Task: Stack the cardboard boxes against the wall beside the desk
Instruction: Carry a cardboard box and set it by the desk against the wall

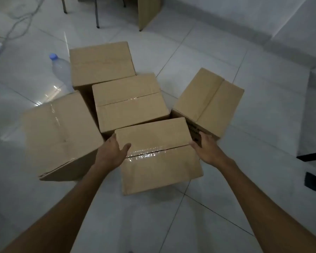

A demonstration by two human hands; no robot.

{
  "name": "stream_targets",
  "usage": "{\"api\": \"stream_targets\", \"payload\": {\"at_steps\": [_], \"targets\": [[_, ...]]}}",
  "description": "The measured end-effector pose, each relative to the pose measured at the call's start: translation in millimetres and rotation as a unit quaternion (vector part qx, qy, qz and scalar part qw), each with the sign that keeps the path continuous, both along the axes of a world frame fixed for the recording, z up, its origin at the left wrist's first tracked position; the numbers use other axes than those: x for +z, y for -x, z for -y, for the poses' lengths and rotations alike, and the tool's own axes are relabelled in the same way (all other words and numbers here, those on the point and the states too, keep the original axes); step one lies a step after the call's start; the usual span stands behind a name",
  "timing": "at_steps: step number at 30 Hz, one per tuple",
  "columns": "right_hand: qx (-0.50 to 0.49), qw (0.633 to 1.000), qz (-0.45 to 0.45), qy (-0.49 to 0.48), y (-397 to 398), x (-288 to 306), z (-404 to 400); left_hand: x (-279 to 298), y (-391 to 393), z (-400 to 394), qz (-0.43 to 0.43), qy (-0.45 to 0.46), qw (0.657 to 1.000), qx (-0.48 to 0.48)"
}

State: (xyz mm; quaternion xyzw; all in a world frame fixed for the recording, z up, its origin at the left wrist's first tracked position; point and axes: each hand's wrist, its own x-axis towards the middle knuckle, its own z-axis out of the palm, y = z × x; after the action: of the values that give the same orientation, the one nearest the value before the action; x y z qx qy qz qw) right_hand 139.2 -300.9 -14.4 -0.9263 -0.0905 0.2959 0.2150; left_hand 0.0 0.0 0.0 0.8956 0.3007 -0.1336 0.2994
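The left hand and right hand clasp opposite sides of the nearest cardboard box, among four others on the tiled floor.

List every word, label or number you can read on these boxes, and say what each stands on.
Nothing can be read.
Dark print on the right side of the nearest box, beside the right hand: too blurred to read.
Other boxes and the water bottle: no print visible.
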Motion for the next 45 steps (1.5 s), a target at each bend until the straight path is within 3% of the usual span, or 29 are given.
{"api": "stream_targets", "payload": {"at_steps": [5, 11, 17, 26, 36, 45], "targets": [[-0.036, 0.999, -0.031, 0.004, -1.6, -68.2, 2.6, -73.9, 8.1, 2.6, -0.008, 0.037, 0.997, 0.063], [-0.115, 0.990, -0.053, -0.062, -1.9, -127.3, 1.6, -140.0, 26.2, 3.3, -0.003, 0.102, 0.991, 0.085], [-0.188, 0.970, -0.053, -0.141, 0.0, -157.4, -4.7, -163.2, 28.5, 8.2, -0.005, 0.151, 0.977, 0.153], [-0.213, 0.966, -0.011, -0.147, -0.7, -167.3, -10.9, -173.1, 27.2, 7.3, 0.000, 0.171, 0.965, 0.196], [-0.242, 0.960, -0.012, -0.144, 25.4, -137.0, 6.1, -151.6, 38.7, 12.2, -0.013, 0.191, 0.965, 0.180], [-0.244, 0.963, 0.003, -0.116, 31.1, 4.7, 18.5, -25.1, 51.2, 27.9, -0.009, 0.198, 0.964, 0.175]]}}
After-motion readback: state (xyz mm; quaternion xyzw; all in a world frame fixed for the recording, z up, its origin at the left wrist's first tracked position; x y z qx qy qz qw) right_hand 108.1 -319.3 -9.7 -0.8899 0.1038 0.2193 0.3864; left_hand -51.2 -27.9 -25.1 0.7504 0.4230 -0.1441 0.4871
